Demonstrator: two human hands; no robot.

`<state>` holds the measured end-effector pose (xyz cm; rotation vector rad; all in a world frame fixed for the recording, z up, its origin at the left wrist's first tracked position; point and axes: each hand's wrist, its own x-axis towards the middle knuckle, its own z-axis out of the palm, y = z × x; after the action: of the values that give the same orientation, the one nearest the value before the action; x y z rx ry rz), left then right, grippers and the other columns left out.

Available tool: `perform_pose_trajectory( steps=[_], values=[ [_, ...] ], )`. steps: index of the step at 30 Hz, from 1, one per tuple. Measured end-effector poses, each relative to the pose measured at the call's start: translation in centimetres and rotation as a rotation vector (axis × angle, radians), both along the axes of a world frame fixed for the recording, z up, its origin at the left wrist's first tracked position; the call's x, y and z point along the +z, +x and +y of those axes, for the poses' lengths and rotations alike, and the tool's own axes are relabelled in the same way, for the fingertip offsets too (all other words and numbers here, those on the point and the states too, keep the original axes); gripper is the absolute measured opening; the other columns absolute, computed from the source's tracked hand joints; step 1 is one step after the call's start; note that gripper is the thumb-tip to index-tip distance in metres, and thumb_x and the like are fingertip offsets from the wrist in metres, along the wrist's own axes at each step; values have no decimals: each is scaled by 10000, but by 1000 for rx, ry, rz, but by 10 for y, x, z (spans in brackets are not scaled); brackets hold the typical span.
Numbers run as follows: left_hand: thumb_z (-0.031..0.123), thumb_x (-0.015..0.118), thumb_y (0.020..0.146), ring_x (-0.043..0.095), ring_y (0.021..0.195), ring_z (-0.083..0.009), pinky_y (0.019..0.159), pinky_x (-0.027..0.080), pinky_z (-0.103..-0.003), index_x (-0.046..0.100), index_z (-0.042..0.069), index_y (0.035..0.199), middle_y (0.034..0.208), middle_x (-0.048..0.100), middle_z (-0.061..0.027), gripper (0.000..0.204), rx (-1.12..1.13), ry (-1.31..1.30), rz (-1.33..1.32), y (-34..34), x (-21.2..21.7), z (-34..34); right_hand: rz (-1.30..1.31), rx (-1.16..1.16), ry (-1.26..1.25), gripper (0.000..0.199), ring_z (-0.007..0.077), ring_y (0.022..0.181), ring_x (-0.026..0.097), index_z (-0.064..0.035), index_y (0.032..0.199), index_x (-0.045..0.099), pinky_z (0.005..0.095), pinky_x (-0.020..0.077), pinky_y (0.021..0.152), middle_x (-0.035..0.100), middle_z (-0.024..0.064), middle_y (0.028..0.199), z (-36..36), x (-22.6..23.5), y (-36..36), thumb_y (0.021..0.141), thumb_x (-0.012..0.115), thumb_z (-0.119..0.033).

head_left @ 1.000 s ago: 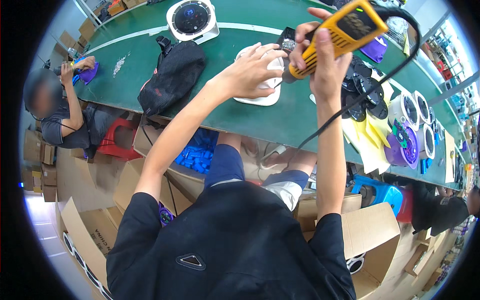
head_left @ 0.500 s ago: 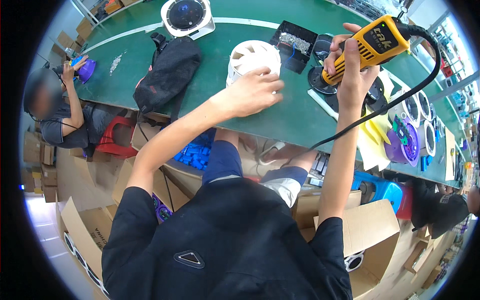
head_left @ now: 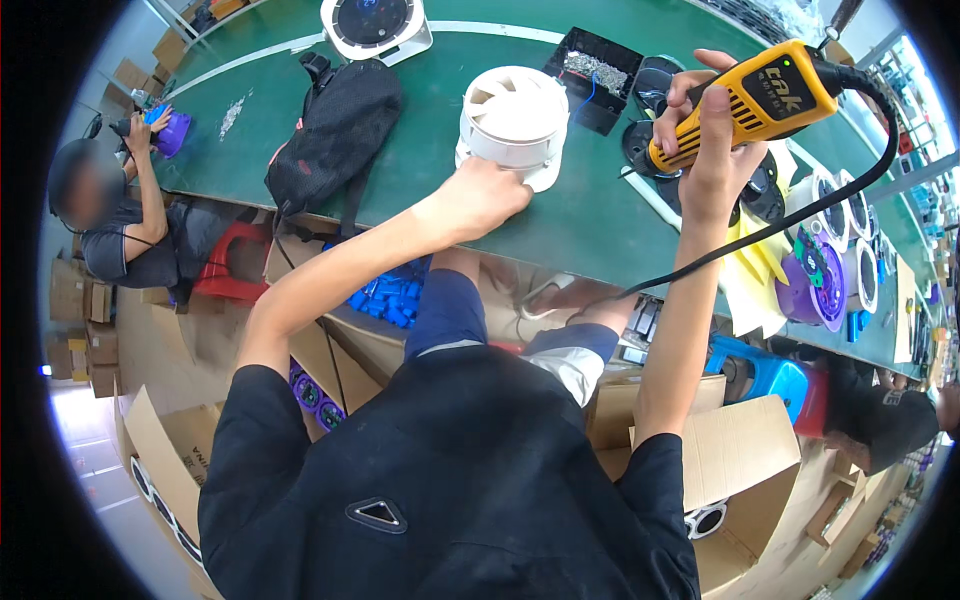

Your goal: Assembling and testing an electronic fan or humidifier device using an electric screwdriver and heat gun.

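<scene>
On the green table in front of me stands a white round fan housing (head_left: 515, 110) with curved vanes in its top. My left hand (head_left: 483, 203) is closed at the housing's near lower edge, its fingertips mostly hidden from sight. Raised over the table to the right, my right hand (head_left: 712, 140) wraps round a yellow corded power screwdriver (head_left: 750, 98). Its nose points down and left, above some black round parts (head_left: 640, 150). A thick black cable (head_left: 760, 232) hangs from its back end across my right forearm.
An open black box of small screws (head_left: 595, 80) lies behind the housing. To the left are a black bag (head_left: 345, 130) and a white device (head_left: 375, 25). Yellow sheets (head_left: 750, 290) and a purple round housing (head_left: 810, 285) lie right. Another person works at far left.
My left hand has gone from the housing's upper right side down to its near lower edge, and the fingers have curled in. The screwdriver has shifted slightly right in my right hand.
</scene>
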<state>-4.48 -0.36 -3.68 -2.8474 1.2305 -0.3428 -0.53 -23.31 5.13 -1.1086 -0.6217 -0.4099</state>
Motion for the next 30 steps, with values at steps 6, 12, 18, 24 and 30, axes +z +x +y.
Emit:
perform_pose_trajectory(
  steps=[6,12,18,24,30],
  values=[
    [164,620,855,671,709,-318,603,544,-414,652,43,806,771,629,-108,134,142,-100,62,4,-13,6,0,14,-10,400,81,483,537,36,1186,555,211,412,453,634,75,793,0,-5,-1,923,696,-231],
    [187,607,887,666,682,-315,586,536,-413,651,58,853,760,631,-90,141,255,-107,40,-8,-18,8,9,3,-70,431,102,494,529,45,1208,533,230,428,470,608,103,825,-3,-6,-4,935,668,-260],
    [213,644,858,656,752,-269,600,540,-389,655,77,910,842,649,-70,146,259,-177,-65,-12,-9,6,21,-10,-130,474,115,509,526,52,1221,517,241,445,490,581,124,857,-3,-12,-3,947,645,-314],
    [397,703,789,594,1005,-357,782,507,-476,647,112,1172,1104,615,-147,481,223,-417,-493,30,35,-12,63,68,-35,333,90,493,547,28,1127,568,218,419,463,628,75,789,12,-12,-1,919,687,-204],
    [529,675,778,502,1202,-396,951,428,-546,547,127,1347,1317,532,-182,708,617,-60,72,68,57,-19,121,136,-35,236,105,504,547,17,1086,568,227,428,473,616,92,799,20,-25,-2,925,661,-128]
  ],
)
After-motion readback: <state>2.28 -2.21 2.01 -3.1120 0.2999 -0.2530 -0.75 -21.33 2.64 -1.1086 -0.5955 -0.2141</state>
